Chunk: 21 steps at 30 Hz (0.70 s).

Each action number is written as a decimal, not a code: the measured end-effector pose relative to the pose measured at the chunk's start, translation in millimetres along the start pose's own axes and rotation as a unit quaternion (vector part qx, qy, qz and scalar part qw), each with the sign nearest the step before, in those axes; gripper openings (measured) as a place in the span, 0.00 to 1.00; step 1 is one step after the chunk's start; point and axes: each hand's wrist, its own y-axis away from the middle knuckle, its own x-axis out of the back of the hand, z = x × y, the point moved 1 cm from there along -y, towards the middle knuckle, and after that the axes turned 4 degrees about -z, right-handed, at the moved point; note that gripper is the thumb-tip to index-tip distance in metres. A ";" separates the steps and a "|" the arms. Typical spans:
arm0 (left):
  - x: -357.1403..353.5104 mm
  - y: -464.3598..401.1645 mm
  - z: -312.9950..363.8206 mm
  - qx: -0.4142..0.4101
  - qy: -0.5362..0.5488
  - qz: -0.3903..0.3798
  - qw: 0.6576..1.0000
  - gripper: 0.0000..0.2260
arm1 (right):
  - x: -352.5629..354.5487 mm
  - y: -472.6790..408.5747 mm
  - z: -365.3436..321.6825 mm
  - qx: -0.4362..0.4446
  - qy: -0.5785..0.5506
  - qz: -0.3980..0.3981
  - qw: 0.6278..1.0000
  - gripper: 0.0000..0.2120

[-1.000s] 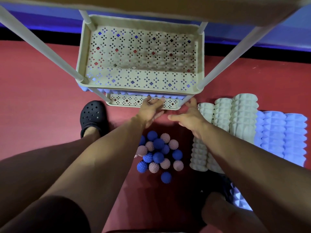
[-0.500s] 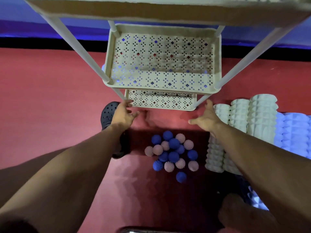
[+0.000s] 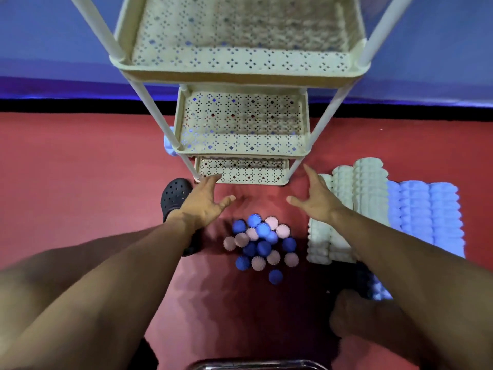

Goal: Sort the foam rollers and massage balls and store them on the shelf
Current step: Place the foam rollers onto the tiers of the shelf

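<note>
Hands first: the left hand (image 3: 205,202) reaches forward with fingers straight and thumb spread, holding nothing, its fingertips (image 3: 214,178) close to the front left corner of the lowest tray, though contact cannot be told. The right hand (image 3: 316,194) is likewise spread and bare, fingers extended toward the front right leg of the shelf (image 3: 240,76), thumb pointing inward, apart from the frame. That shelf is a cream plastic unit of three perforated trays on pale posts, seen from above; the top tray (image 3: 242,61) and the middle tray (image 3: 241,145) show nothing lying in them, and the lowest tray (image 3: 241,174) is mostly hidden beneath the others. A pale blue ridged shape (image 3: 168,144) pokes out at the left side just below the middle tray. On the red floor (image 3: 80,169), between the two forearms, lies a loose cluster of spiky massage balls (image 3: 262,243), blue and pink mixed together, with one blue ball (image 3: 275,276) a little apart at the near edge. To the right of them, cream foam rollers (image 3: 357,193) lie side by side, partly covered by the right forearm, and pale blue foam rollers (image 3: 424,209) lie just beyond them, further right. A black perforated clog (image 3: 174,196) sits by the left wrist. Behind the shelf runs a blue wall (image 3: 53,36) with a dark baseboard.
</note>
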 end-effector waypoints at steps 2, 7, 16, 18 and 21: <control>3.6 12.3 31.7 -0.039 -0.043 -0.006 0.998 0.34 | 22.5 24.5 -4.5 0.028 0.064 0.006 0.998 0.45; 8.0 36.9 127.5 -0.132 -0.108 0.004 0.985 0.36 | 94.2 85.7 -2.7 0.077 0.220 0.042 0.971 0.39; -32.7 42.3 309.4 -0.263 -0.159 0.018 0.951 0.34 | 217.1 175.3 80.6 0.002 0.283 0.109 0.953 0.38; -50.6 39.9 342.7 -0.276 -0.171 0.009 0.946 0.33 | 232.3 188.2 112.0 -0.025 0.266 0.121 0.956 0.38; -85.3 30.8 378.0 -0.295 -0.187 -0.010 0.937 0.33 | 238.1 201.2 166.8 -0.053 0.226 0.133 0.964 0.37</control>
